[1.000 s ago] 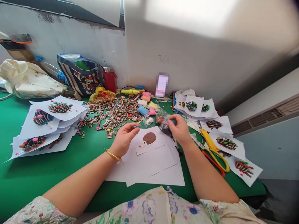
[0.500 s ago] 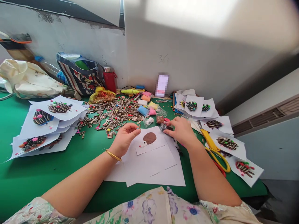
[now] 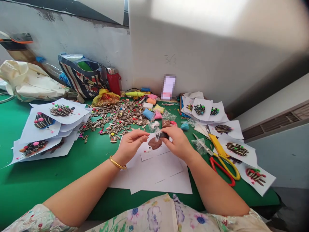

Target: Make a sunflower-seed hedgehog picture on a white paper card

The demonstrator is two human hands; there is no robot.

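A small clear plastic bag of black clay (image 3: 164, 135) is pinched in my right hand (image 3: 180, 141), above the paper. Close by on the left, my left hand (image 3: 131, 143) has thumb and forefinger pressed together; whatever lies between them is too small to make out. Under the hands, a small white sheet (image 3: 147, 156) carries a flat brown clay hedgehog body (image 3: 155, 144) with a drawn snout and a red nose dot. My right fingers and the bag partly cover the hedgehog. Larger white sheets (image 3: 154, 175) lie underneath.
Striped sunflower seeds (image 3: 120, 112) spread behind my left hand. Clay packets, including a blue one (image 3: 148, 114), lie beside them. Finished seed hedgehogs on paper stand left (image 3: 61, 111) and right (image 3: 236, 149). Red-handled scissors (image 3: 223, 170) and yellow-handled scissors (image 3: 231, 164) lie at right.
My right hand has come left from the clay packets, carrying the bag of black clay over the hedgehog sheet. My left hand has shifted slightly right and stays pinched.
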